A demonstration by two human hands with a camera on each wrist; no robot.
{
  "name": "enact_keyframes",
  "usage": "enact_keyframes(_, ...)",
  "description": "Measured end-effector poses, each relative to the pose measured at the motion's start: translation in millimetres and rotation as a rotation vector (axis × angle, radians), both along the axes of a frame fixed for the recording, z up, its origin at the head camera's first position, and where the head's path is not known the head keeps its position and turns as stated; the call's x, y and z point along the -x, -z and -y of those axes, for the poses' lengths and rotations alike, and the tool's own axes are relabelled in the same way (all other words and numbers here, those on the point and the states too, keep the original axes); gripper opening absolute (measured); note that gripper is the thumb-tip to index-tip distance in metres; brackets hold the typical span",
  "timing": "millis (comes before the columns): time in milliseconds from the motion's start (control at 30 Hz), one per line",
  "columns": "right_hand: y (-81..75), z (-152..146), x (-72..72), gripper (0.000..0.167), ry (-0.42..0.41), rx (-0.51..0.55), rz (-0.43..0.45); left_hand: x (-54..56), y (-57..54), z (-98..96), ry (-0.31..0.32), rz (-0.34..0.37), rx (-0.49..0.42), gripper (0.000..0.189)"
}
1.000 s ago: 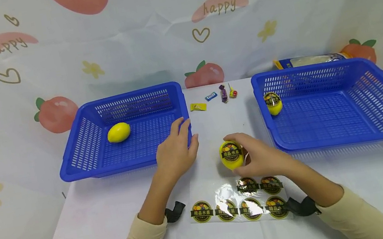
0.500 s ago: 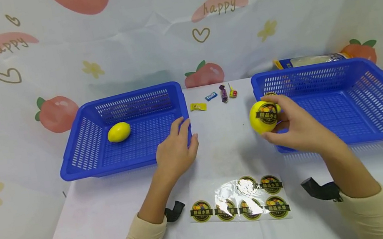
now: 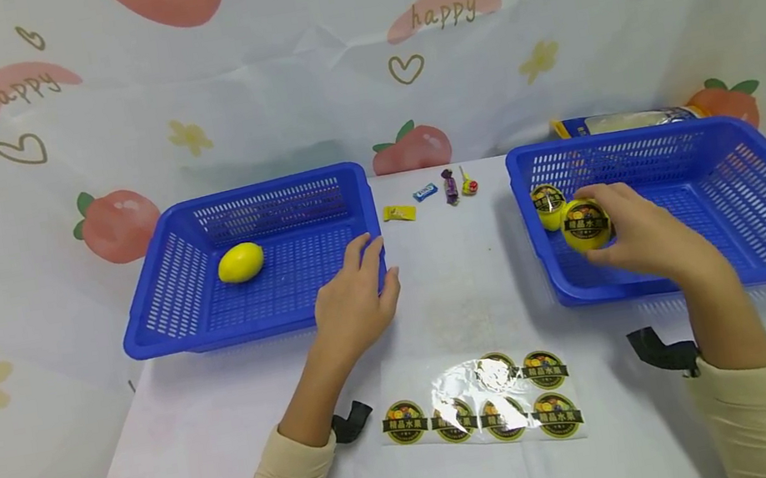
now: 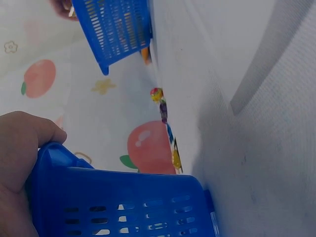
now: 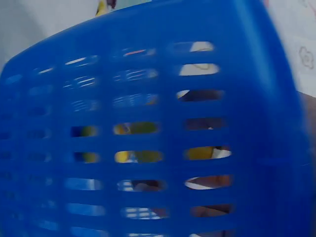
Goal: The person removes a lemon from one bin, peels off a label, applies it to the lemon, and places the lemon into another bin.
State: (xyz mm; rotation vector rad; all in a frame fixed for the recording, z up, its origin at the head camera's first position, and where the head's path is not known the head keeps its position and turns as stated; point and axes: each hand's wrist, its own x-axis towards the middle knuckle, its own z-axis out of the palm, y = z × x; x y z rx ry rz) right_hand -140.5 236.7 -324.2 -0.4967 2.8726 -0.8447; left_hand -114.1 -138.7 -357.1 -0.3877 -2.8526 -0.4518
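In the head view my right hand (image 3: 647,228) holds a yellow lemon (image 3: 587,236) with a round black-and-gold sticker facing up. The held fruit is inside the right blue basket (image 3: 710,281), beside another stickered lemon (image 3: 551,218). Through the slots of the basket wall (image 5: 163,113), the right wrist view shows bits of yellow and of fingers; most of that hand is hidden. My left hand (image 3: 351,303) rests over the right rim of the left blue basket (image 3: 239,332), its fingers relaxed. A plain lemon (image 3: 241,263) lies in that basket.
A clear sheet of round stickers (image 3: 482,404) lies at the front of the table. Between the baskets, toward the back, are a yellow candy (image 3: 399,213), a blue one (image 3: 425,191), a purple one (image 3: 450,187) and a lollipop (image 3: 469,186). A packet (image 3: 629,119) sits behind the right basket.
My right hand has carried the stickered lemon from above the sticker sheet to the right and into the right basket, beside the other one. The left hand has stayed at its basket's rim.
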Motion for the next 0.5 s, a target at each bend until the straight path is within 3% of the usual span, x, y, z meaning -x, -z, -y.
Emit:
enact_keyframes(100,10.0,-3,6.8,0.074,-0.03,-0.031,0.066,-0.1,-0.6,-0.5,0.0,-0.002,0.0,0.051)
enact_keyframes(267,23.5,-5,13.4,0.066,-0.09,-0.092,0.101,0.0,-2.0,-1.7,0.0,-0.001,-0.001,0.051)
enact_keyframes(500,27.7,-2,14.9,0.065,-0.154,-0.091,0.157,0.0,-0.2,-0.7,-0.014,0.007,0.009,0.051)
